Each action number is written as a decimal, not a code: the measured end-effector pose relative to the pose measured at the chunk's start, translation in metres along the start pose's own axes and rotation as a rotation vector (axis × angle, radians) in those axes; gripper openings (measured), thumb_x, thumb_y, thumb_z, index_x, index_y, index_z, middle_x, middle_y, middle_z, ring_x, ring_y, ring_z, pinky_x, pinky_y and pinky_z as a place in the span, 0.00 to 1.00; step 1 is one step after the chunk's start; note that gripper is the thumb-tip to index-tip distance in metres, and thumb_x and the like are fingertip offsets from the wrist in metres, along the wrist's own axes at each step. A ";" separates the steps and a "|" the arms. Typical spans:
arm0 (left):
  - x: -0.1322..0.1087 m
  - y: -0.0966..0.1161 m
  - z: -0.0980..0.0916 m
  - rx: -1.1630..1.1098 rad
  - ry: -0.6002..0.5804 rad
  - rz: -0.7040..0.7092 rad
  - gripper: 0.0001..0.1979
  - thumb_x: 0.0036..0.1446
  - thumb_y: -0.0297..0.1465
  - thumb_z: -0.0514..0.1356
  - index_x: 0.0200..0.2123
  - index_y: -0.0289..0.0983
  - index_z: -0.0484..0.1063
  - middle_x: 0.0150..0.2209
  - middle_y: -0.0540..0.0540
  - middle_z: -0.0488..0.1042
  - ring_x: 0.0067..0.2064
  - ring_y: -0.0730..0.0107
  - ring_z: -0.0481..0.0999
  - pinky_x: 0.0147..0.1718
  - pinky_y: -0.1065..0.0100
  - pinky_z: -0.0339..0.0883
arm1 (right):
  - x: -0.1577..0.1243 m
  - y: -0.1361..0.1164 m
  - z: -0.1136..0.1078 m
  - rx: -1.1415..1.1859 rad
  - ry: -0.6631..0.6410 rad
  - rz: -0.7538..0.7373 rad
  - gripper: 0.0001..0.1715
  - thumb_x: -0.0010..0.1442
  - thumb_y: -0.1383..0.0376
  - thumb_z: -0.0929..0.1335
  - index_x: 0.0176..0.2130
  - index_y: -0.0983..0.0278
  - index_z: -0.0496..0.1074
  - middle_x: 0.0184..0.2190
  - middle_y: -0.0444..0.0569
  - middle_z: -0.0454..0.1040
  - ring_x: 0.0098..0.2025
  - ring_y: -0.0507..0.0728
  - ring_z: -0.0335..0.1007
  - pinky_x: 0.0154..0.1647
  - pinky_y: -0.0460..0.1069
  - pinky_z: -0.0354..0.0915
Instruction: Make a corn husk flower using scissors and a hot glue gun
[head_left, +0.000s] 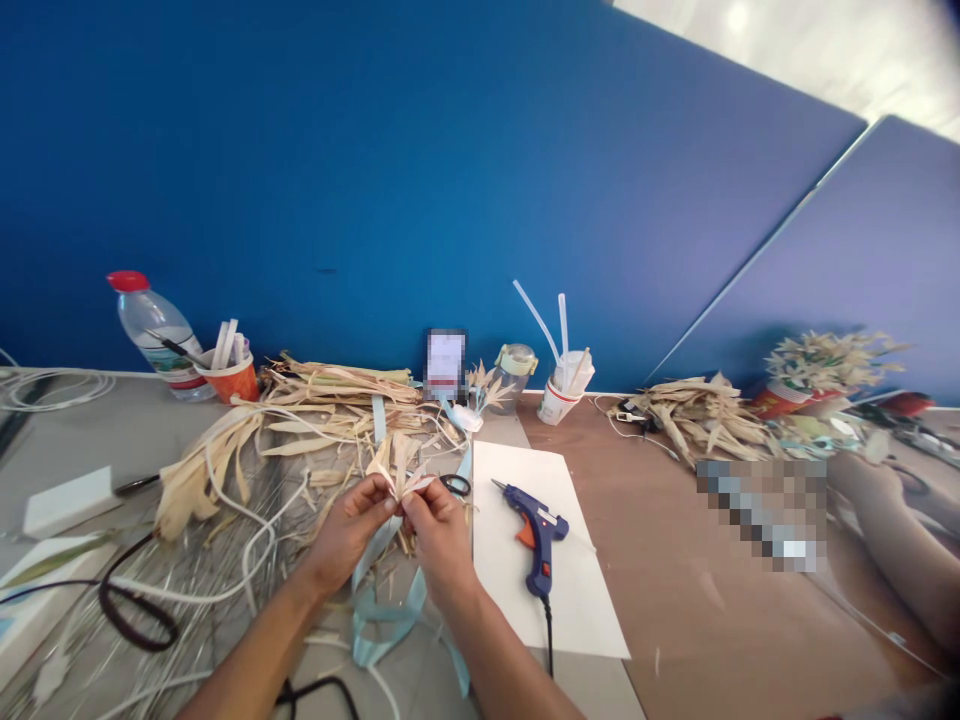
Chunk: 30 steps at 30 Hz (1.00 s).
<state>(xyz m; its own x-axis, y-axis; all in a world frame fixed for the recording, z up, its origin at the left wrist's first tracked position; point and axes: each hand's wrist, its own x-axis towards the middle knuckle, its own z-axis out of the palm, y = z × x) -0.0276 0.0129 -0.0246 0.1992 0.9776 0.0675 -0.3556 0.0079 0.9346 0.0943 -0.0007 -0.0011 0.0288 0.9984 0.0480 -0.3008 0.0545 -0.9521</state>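
Observation:
My left hand (352, 525) and my right hand (439, 530) are close together at the front middle of the table. Both pinch the base of a small corn husk flower (403, 462), whose pale pointed petals fan upward. Beneath and beside my hands trails a light blue ribbon (386, 625). Black-handled scissors (454, 485), partly hidden, lie just past my right hand. To the right, a blue glue gun (538, 535) with an orange trigger rests on a white sheet (517, 620). Dried corn husks (345, 390) are heaped behind my hands.
A water bottle (161, 325), a red cup (231, 378), a phone (445, 362), a jar (514, 375) and a white cup (559, 395) line the blue partition (337, 180). White cables (247, 560) and thin wires spread left. Another person's arm (892, 530) reaches in at right.

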 end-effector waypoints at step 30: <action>-0.005 0.010 0.013 0.432 0.223 0.311 0.02 0.47 0.31 0.64 0.26 0.41 0.78 0.27 0.48 0.74 0.32 0.63 0.70 0.36 0.67 0.63 | 0.000 -0.010 0.004 0.187 0.079 0.040 0.12 0.44 0.69 0.69 0.31 0.61 0.62 0.22 0.37 0.69 0.19 0.48 0.63 0.21 0.44 0.60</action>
<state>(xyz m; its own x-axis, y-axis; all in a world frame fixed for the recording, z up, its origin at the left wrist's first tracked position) -0.0202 0.0055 -0.0112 -0.0689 0.9412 0.3307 0.0479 -0.3280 0.9435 0.0931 -0.0017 0.0095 0.0860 0.9961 -0.0198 -0.4748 0.0235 -0.8798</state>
